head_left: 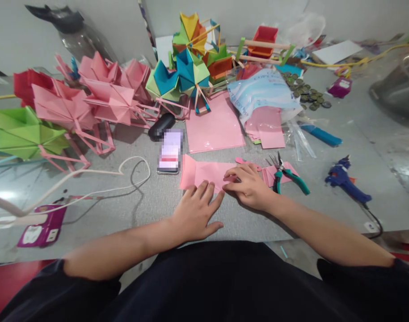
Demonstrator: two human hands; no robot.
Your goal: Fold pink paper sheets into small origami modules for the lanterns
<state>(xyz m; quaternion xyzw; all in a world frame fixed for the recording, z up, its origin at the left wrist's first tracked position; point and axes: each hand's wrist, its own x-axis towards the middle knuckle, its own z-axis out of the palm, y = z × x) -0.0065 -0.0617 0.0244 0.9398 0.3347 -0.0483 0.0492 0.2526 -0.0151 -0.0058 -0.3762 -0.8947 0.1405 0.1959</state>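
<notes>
A folded strip of pink paper point(204, 173) lies on the grey table before me, its left end bent upward. My left hand point(199, 210) rests palm down with its fingers spread, the fingertips on the paper's lower edge. From the right, my right hand point(249, 185) bends over the strip, thumb and forefinger drawn together at its surface. Part of the paper is hidden beneath that hand. Just beyond my right hand are a pink cutting tool point(247, 163) and green-handled pliers point(286, 174), which lie across another pink paper piece point(268, 176).
A phone point(170, 152) and black case point(162, 127) are left of centre. Pink sheets point(214, 125) lie behind my hands. Folded paper models point(107, 100) crowd the back left. On the right are a blue glue gun point(347, 179), a blue cutter point(321, 134) and coins point(311, 96).
</notes>
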